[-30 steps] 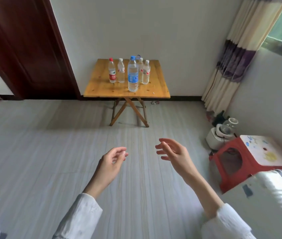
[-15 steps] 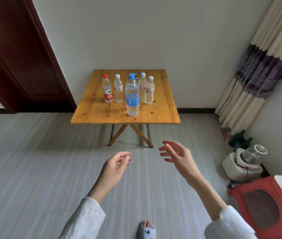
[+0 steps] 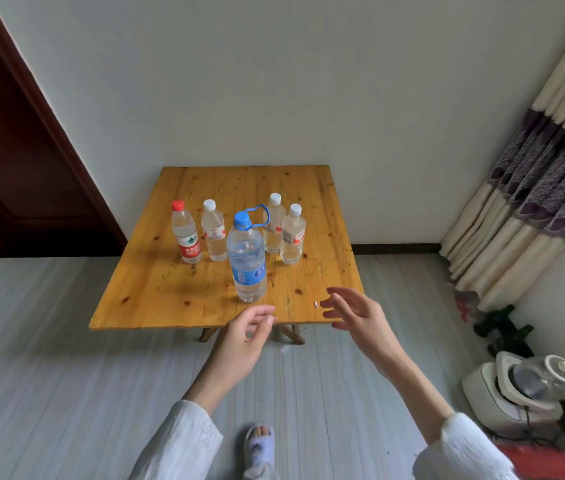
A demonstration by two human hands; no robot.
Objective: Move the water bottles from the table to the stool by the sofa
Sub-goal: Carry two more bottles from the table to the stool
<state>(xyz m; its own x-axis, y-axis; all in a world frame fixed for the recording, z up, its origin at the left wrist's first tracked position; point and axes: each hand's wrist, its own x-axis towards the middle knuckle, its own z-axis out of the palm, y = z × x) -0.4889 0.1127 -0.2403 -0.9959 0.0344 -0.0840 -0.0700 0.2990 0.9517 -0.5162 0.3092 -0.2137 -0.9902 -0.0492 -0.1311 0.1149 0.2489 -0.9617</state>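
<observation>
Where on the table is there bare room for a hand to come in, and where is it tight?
Bare wood on the table: the near-left corner, left of the big blue-capped bottle, and the whole strip behind the bottles, toward the wall. Crowded: the middle row, from the red-capped bottle to the three white-capped bottles, with narrow gaps between them.

The table (image 3: 177,292) is knotty wood with a glossy orange varnish. The five bottles (image 3: 247,263) are clear, shiny plastic with paper-like labels and plastic caps. The floor (image 3: 49,375) looks like matt grey planks with streaky grain. The sleeves (image 3: 187,441) are thin white cloth; the curtain (image 3: 530,202) is patterned fabric.
</observation>
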